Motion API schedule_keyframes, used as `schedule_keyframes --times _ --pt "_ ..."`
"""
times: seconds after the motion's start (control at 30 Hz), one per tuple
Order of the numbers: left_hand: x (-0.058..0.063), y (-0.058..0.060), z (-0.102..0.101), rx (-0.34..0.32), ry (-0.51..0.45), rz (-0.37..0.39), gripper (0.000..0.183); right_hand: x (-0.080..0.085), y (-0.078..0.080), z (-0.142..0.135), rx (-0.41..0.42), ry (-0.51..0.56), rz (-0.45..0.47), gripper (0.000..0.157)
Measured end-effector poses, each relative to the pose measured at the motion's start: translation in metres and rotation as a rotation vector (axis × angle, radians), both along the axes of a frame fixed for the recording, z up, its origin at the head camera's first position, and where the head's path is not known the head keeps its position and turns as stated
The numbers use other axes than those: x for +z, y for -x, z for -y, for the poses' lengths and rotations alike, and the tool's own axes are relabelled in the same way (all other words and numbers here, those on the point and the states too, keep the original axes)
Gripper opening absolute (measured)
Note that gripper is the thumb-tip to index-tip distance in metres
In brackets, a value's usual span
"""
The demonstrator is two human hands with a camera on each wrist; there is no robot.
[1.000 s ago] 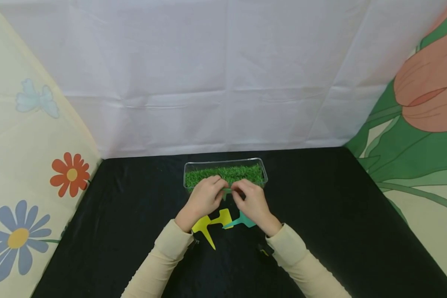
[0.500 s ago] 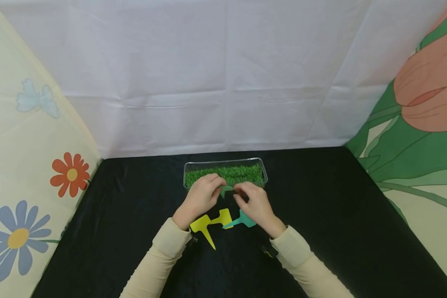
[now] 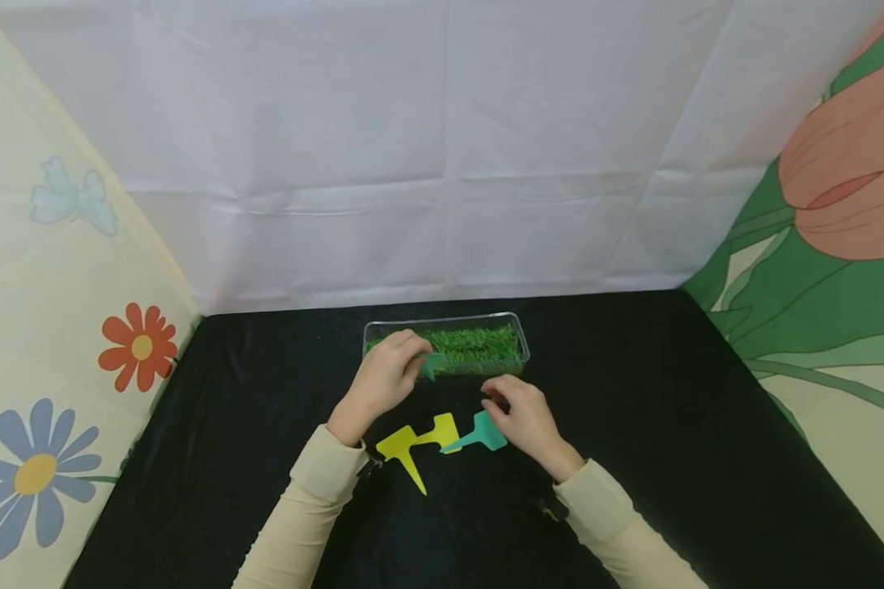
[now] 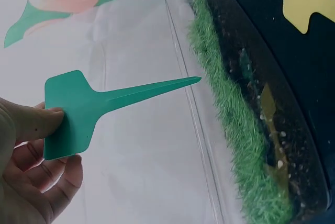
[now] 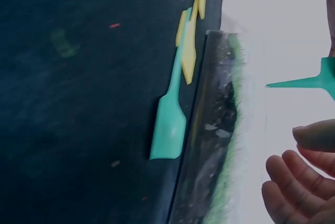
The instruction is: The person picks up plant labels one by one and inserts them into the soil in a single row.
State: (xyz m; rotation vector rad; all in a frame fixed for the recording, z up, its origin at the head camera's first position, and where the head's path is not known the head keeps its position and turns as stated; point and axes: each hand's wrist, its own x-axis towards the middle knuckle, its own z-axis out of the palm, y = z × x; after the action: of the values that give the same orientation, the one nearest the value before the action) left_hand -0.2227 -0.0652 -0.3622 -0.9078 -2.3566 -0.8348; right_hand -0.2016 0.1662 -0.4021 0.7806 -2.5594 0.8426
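My left hand [image 3: 379, 380] pinches a green T-shaped plant label [image 4: 78, 114] by its wide head, between thumb and fingers. In the left wrist view the label's pointed stake is aimed at the grass [image 4: 225, 98] and ends close over it. The grass grows in a clear rectangular box [image 3: 449, 318] with dark soil. My right hand [image 3: 525, 415] holds nothing, its fingers loosely bent, just in front of the box's right part. Near its fingertips a turquoise plant label [image 3: 489, 431] lies on the black cloth, its point over a yellow label [image 3: 444, 429].
Another yellow plant label [image 3: 400, 444] lies to the left, stake towards me. Black cloth [image 3: 633, 393] covers the table. A white sheet [image 3: 442, 164] hangs behind the box, with flower-patterned panels [image 3: 854, 327] on both sides.
My right hand has let go of the green plant label and drawn back towards me to the right. The left hand has carried the label left and up to the box's front.
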Motion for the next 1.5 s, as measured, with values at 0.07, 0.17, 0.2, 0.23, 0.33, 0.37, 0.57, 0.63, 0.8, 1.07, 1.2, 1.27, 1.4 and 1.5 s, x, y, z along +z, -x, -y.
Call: schedule_keyframes --times 0.07,0.17,0.2,0.23,0.33,0.37,0.57,0.63,0.8,1.07,1.2,1.27,1.4,1.5 --pt "0.001 0.001 0.001 -0.003 -0.015 -0.004 0.013 -0.003 -0.001 -0.005 -0.011 -0.007 0.008 0.018" --pt "0.002 0.002 0.004 -0.002 -0.041 -0.01 0.014 -0.007 -0.002 -0.012 -0.024 -0.022 0.012 0.019" --pt "0.003 0.003 0.005 0.002 -0.046 -0.013 0.013 -0.007 -0.002 -0.014 -0.029 -0.026 0.013 0.018" --pt "0.003 0.003 0.006 0.006 -0.05 -0.018 0.013 -0.008 -0.002 -0.015 -0.033 -0.031 0.013 0.018" --pt "0.005 0.006 0.01 0.019 -0.061 -0.025 0.012 -0.009 -0.002 -0.019 -0.042 -0.033 0.018 0.018" --pt "0.005 0.007 0.011 0.025 -0.062 -0.026 0.012 -0.009 -0.002 -0.02 -0.043 -0.031 0.022 0.018" --pt "0.008 0.012 0.02 0.051 -0.079 -0.034 0.012 -0.009 -0.001 -0.023 -0.036 -0.011 0.023 0.018" --pt "0.009 0.014 0.022 0.057 -0.082 -0.039 0.013 -0.009 -0.001 -0.023 -0.033 -0.007 0.024 0.017" --pt "0.011 0.017 0.028 0.067 -0.076 -0.029 0.013 -0.011 -0.003 -0.024 -0.036 -0.006 0.024 0.016" --pt "0.011 0.021 0.036 0.092 -0.044 0.022 0.013 -0.015 -0.004 -0.027 -0.039 -0.003 0.022 0.016" --pt "0.007 0.024 0.04 0.119 -0.014 0.048 0.013 -0.016 -0.004 -0.028 -0.04 -0.004 0.02 0.014" --pt "0.005 0.025 0.042 0.129 -0.004 0.064 0.013 -0.016 -0.004 -0.029 -0.041 -0.005 0.025 0.014" --pt "0.003 0.027 0.045 0.137 0.007 0.1 0.013 -0.017 -0.004 -0.03 -0.042 -0.006 0.034 0.012" --pt "0.002 0.028 0.046 0.144 0.016 0.12 0.014 -0.017 -0.004 -0.031 -0.04 -0.002 0.038 0.012"
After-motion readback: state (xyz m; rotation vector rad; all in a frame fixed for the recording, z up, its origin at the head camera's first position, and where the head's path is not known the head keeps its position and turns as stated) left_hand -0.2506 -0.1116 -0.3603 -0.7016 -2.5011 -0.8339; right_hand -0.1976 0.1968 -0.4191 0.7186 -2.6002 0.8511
